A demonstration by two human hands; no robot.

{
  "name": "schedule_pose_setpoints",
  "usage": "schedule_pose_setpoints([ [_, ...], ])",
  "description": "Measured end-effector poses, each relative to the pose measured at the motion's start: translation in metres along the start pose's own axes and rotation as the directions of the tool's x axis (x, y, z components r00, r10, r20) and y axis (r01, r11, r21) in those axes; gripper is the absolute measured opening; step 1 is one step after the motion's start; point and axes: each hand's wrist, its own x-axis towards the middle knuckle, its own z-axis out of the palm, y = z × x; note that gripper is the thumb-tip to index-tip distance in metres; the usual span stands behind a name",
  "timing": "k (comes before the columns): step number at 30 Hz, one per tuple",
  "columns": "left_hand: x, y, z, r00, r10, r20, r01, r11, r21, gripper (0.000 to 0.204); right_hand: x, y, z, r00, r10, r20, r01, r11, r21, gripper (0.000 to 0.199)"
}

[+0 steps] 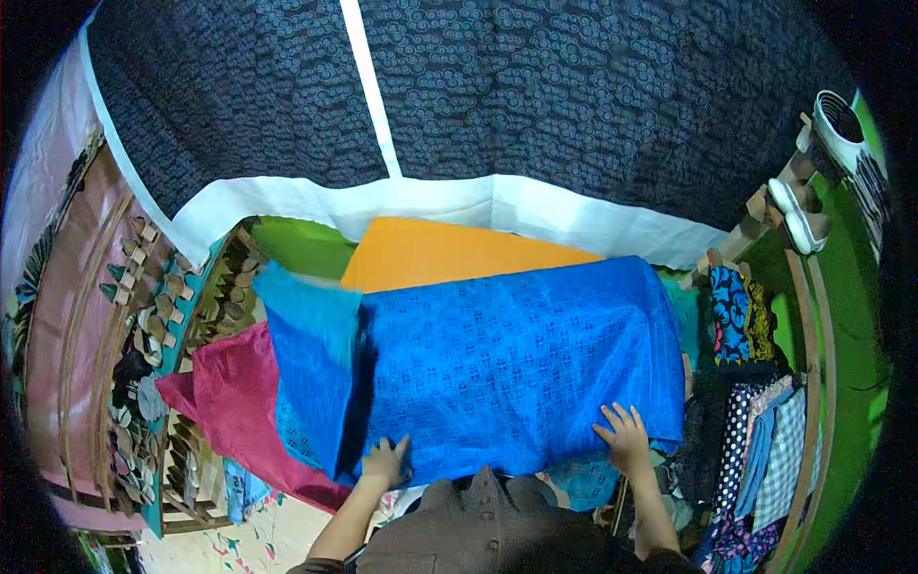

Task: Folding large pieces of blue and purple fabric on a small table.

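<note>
Left hand: the left hand (384,463) lies at about 7 o'clock, fingers spread and flat, palm down on the near edge of the bright blue perforated fabric (516,364); released, clenching nothing.
Right hand: the right hand (626,435) sits at about 5 o'clock, fingers fanned wide and pressed on the same cloth near its near right corner; also released, only touching.
Blue fabric: a broad sheet with a small repeated eyelet pattern, spread across the middle of the view, its surface smooth between the hands; its left end is folded over into a flap of plainer, slightly paler blue (311,354) at 9 o'clock.
Under it: a smooth orange cloth (430,251) shows at 12 o'clock of the blue sheet, touching it, and a crimson, faintly glossy cloth (234,397) lies creased at 8 o'clock, partly beneath the flap.
Behind: a dark navy hanging cloth with a tiny pale ring print and a white band border (497,105) fills the top.
Right side: folded printed and checked textiles (765,440) stack at 4 o'clock, near the right hand.
Left side: a carved wooden frame (143,383) runs along 9 o'clock.
</note>
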Motion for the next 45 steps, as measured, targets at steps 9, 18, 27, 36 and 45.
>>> schedule_pose_setpoints([
  [9, 0.075, -0.03, -0.091, 0.663, 0.016, -0.749, -0.142, 0.984, -0.105, 0.041, 0.102, -0.043, 0.014, 0.823, 0.352, 0.445, -0.451, 0.882, 0.138, 0.066],
  [18, 0.101, -0.038, -0.071, 0.88, -0.018, -0.475, -0.105, 0.967, -0.231, 0.058, 0.205, -0.178, 0.033, 0.947, 0.216, -0.239, -0.141, 0.945, 0.296, 0.042],
  [27, 0.117, -0.141, -0.062, 0.74, -0.1, -0.665, 0.181, 0.982, 0.054, 0.065, 0.206, -0.21, 0.077, 0.948, 0.318, -0.003, -0.299, 0.897, 0.325, 0.051],
  [36, 0.111, -0.238, -0.046, 0.637, -0.394, -0.663, 0.355, 0.913, -0.202, 0.047, 0.271, -0.214, 0.099, 0.855, 0.424, -0.299, -0.319, 0.884, 0.341, 0.042],
  [45, 0.119, -0.23, -0.06, 0.73, -0.264, -0.63, 0.187, 0.964, -0.188, 0.051, 0.296, -0.243, 0.118, 0.87, 0.457, -0.187, -0.42, 0.884, 0.207, 0.048],
])
